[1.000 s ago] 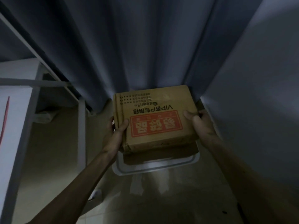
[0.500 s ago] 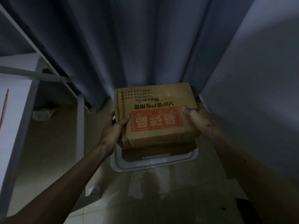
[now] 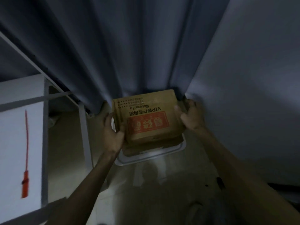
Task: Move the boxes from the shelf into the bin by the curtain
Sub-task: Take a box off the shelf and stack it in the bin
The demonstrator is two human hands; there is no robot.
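Hands, left hand (image 3: 113,135) and right hand (image 3: 191,116), clasp the box (image 3: 146,117) just above the bin (image 3: 181,147), ready to lower and let go.

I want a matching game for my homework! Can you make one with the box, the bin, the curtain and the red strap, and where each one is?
1 cardboard box
2 bin
3 curtain
4 red strap

A behind the bin
B between both hands
C lying on the white shelf
D on the floor under the box

Pairs: 1-B, 2-D, 3-A, 4-C
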